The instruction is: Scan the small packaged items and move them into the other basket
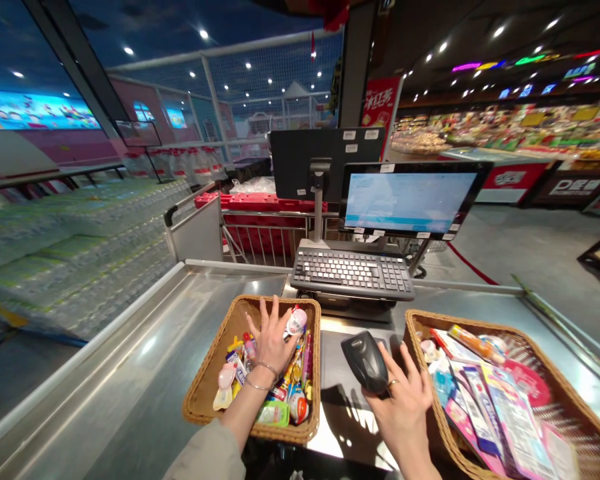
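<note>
My left hand [270, 341] is over the left wicker basket [200, 393], its thumb and index finger closed on a small pink-and-white rounded package [296, 322]. The other fingers of that hand are spread. Under it lie colourful small packets, tubes and a white-and-orange egg-shaped package [299, 405]. My right hand [405, 400] grips a black barcode scanner [366, 360] between thumb and fingers, with the remaining fingers stretched out. The scanner is above the metal counter [150, 360], between the two baskets. Part of its handle is hidden by my hand.
A second wicker basket [415, 333] with flat packets stands to the right. Behind the scanner are a keyboard [355, 272], a lit monitor [410, 200] and a dark monitor back [295, 157]. Stacked bottle packs [80, 247] line the left side.
</note>
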`<state>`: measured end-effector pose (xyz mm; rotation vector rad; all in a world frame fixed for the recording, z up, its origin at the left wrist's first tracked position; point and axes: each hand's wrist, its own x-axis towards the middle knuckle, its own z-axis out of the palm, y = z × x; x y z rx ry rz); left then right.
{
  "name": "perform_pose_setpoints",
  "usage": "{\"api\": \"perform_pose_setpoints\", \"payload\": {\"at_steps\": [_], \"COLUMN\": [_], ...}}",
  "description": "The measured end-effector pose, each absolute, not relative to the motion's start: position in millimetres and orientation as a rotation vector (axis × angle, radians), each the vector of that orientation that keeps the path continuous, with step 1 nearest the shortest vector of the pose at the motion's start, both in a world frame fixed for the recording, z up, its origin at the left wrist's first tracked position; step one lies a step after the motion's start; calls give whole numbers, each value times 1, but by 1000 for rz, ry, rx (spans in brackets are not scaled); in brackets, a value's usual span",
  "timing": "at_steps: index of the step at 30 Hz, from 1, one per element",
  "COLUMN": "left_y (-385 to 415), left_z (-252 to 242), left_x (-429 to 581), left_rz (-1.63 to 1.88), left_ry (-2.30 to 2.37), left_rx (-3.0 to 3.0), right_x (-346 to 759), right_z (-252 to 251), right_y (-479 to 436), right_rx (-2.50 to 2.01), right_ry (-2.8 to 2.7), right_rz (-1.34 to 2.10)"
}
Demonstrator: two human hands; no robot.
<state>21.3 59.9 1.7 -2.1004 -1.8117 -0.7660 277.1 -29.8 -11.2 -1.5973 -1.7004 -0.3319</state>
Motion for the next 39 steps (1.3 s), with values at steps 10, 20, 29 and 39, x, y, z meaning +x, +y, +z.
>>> {"api": "perform_pose_setpoints", "payload": {"at_steps": [10, 20, 29, 39], "left_y": [63, 67, 69, 69], "left_z": [8, 5, 4, 6], "left_x": [74, 109, 127, 139], "left_rz": [-1065, -1147, -1122, -1179], "left_ry": [-1736, -1707, -1693, -1655], "left_rx": [-2081, -2189, -2198, -2223], "right_x": [277, 280, 283, 289], "right_z": [8, 21, 24, 23], "right_y": [-39, -52, -60, -63], "right_rx": [-1562, -1589, -1622, -1651], "right_ry": [-1685, -1705, -1683, -1666], "right_rz": [-401, -449, -452, -425]}}
